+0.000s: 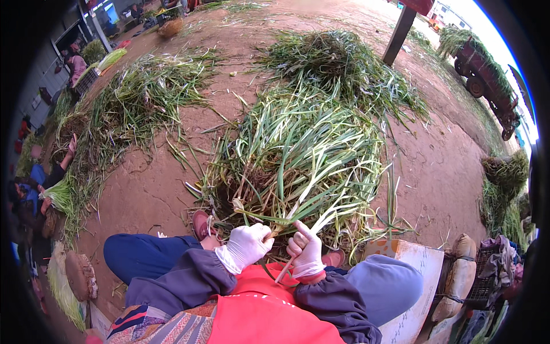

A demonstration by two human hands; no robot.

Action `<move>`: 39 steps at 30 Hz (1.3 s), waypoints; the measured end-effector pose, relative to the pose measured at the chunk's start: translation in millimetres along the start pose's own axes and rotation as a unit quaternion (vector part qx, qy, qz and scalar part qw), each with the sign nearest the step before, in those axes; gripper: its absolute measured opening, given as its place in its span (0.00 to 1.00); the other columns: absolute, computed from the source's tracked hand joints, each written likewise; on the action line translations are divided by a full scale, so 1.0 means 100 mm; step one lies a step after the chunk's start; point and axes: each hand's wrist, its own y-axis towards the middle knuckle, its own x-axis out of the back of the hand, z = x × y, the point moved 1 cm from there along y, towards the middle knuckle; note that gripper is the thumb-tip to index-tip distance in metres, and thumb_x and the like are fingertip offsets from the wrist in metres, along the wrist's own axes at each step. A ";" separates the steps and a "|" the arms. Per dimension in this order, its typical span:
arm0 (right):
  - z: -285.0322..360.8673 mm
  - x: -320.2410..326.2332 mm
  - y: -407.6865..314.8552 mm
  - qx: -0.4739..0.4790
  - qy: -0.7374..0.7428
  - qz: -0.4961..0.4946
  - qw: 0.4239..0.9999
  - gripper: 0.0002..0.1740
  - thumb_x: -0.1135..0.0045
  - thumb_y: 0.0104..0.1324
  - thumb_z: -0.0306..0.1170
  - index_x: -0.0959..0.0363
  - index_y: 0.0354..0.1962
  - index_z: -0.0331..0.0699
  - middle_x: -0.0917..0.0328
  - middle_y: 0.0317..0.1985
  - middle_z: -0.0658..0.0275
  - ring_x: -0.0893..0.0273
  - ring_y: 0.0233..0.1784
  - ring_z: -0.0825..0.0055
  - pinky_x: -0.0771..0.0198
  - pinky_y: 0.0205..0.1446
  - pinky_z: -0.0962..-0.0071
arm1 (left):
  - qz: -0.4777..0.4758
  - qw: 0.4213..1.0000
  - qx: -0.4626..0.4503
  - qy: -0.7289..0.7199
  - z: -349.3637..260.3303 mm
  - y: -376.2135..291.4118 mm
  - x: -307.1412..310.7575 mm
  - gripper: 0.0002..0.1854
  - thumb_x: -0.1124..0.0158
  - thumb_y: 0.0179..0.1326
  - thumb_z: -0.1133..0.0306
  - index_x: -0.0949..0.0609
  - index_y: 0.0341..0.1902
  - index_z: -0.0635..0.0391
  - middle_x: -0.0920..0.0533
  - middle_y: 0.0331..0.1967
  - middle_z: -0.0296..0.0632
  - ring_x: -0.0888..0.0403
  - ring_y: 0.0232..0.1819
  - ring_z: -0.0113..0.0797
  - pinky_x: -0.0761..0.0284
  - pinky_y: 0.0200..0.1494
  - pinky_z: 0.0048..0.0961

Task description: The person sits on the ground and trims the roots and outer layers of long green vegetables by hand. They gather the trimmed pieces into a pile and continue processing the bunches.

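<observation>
My left hand, in a white glove, is closed on a brownish-green leaf stalk whose leaves stretch forward. My right hand, also gloved, is just beside it. Its fingers are curled around a thin pale stalk that slants down toward my red apron, and its index finger points forward along the leaves. Right before me is a large heap of long-leaved green plants, like green garlic or leeks, with brown, withered leaves mixed in at the near side.
A second leaf heap lies behind, and another to the left. A person at far left holds a green bundle. A white board and tied cushion are at my right. A post and loaded cart stand farther off.
</observation>
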 end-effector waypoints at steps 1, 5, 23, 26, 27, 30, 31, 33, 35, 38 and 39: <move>-0.05 0.00 0.01 -0.004 -0.019 0.008 1.000 0.16 0.53 0.65 0.36 0.30 0.45 0.35 0.56 0.10 0.79 0.57 0.08 0.86 0.58 0.12 0.81 | 0.014 0.998 -0.026 0.057 -0.02 -0.04 -0.04 0.08 0.32 0.46 0.67 0.22 0.26 0.56 0.22 0.20 0.41 0.23 0.21 0.40 0.28 0.24 0.29; -0.02 0.05 0.08 0.020 -0.097 -0.055 0.994 0.09 0.50 0.64 0.35 0.27 0.29 0.39 0.53 0.08 0.80 0.57 0.07 0.86 0.61 0.11 0.81 | 0.099 0.972 0.135 -0.162 0.12 0.03 -0.15 0.15 0.31 0.49 0.59 0.22 0.30 0.57 0.22 0.22 0.39 0.23 0.21 0.36 0.28 0.26 0.29; 0.21 0.11 0.09 0.115 -0.015 -0.066 0.991 0.09 0.46 0.61 0.29 0.31 0.22 0.37 0.50 0.08 0.79 0.56 0.06 0.86 0.60 0.10 0.82 | 0.030 0.668 0.363 -0.649 1.32 0.00 -0.31 0.17 0.49 0.66 0.61 0.22 0.29 0.62 0.20 0.24 0.38 0.21 0.27 0.34 0.24 0.35 0.31; 0.47 0.15 0.07 0.173 0.000 -0.117 0.978 0.07 0.48 0.62 0.27 0.27 0.27 0.32 0.50 0.08 0.79 0.55 0.06 0.86 0.59 0.10 0.82 | 0.074 0.836 0.452 -0.301 1.68 -0.06 0.01 0.16 0.47 0.61 0.59 0.21 0.28 0.61 0.20 0.18 0.39 0.21 0.24 0.34 0.25 0.32 0.30; 0.53 0.16 0.06 0.172 -0.034 -0.104 0.979 0.12 0.47 0.62 0.30 0.36 0.20 0.44 0.52 0.07 0.79 0.56 0.05 0.86 0.59 0.09 0.81 | 0.078 0.851 0.499 -0.144 1.72 -0.03 0.10 0.17 0.46 0.59 0.58 0.21 0.28 0.61 0.20 0.17 0.40 0.20 0.24 0.34 0.26 0.31 0.30; 0.55 0.13 0.06 0.160 -0.084 -0.094 0.979 0.11 0.48 0.62 0.31 0.35 0.21 0.43 0.52 0.08 0.79 0.56 0.06 0.86 0.59 0.09 0.81 | 0.194 0.883 0.384 0.189 1.45 0.15 0.20 0.18 0.40 0.54 0.53 0.19 0.31 0.58 0.18 0.31 0.48 0.20 0.36 0.46 0.25 0.38 0.40; 0.52 0.10 0.07 0.149 -0.098 -0.080 0.981 0.11 0.49 0.63 0.31 0.35 0.21 0.42 0.52 0.08 0.79 0.56 0.06 0.86 0.59 0.10 0.81 | 0.219 0.884 0.358 0.205 1.25 0.22 0.12 0.17 0.39 0.54 0.54 0.19 0.34 0.57 0.18 0.36 0.49 0.21 0.41 0.47 0.27 0.42 0.41; 0.40 0.03 0.09 0.124 -0.112 -0.046 0.985 0.12 0.50 0.63 0.33 0.35 0.20 0.42 0.52 0.08 0.79 0.55 0.06 0.86 0.58 0.11 0.81 | 0.100 0.965 0.191 0.147 0.73 0.34 -0.04 0.21 0.38 0.54 0.52 0.20 0.41 0.58 0.19 0.42 0.50 0.22 0.45 0.46 0.27 0.46 0.37; 0.30 -0.03 0.12 0.108 -0.124 0.013 0.986 0.12 0.50 0.63 0.33 0.35 0.20 0.42 0.51 0.08 0.79 0.54 0.07 0.86 0.57 0.11 0.82 | 0.073 0.995 0.021 -0.071 0.27 0.44 -0.21 0.21 0.37 0.56 0.55 0.20 0.45 0.60 0.19 0.43 0.47 0.22 0.45 0.40 0.29 0.48 0.32; 0.26 -0.01 0.13 0.076 -0.079 0.062 0.992 0.11 0.52 0.64 0.34 0.32 0.23 0.40 0.51 0.09 0.79 0.53 0.07 0.86 0.56 0.11 0.81 | 0.220 0.864 0.202 -0.406 0.06 0.59 -0.24 0.15 0.34 0.56 0.64 0.18 0.41 0.63 0.18 0.38 0.38 0.24 0.38 0.25 0.31 0.44 0.21; 0.27 0.02 0.14 0.060 -0.059 0.081 0.993 0.11 0.52 0.64 0.35 0.31 0.24 0.39 0.51 0.09 0.79 0.53 0.07 0.86 0.55 0.11 0.81 | 0.208 0.803 0.274 -0.486 0.09 0.62 -0.19 0.13 0.35 0.57 0.64 0.18 0.39 0.63 0.17 0.34 0.38 0.23 0.36 0.24 0.29 0.42 0.20</move>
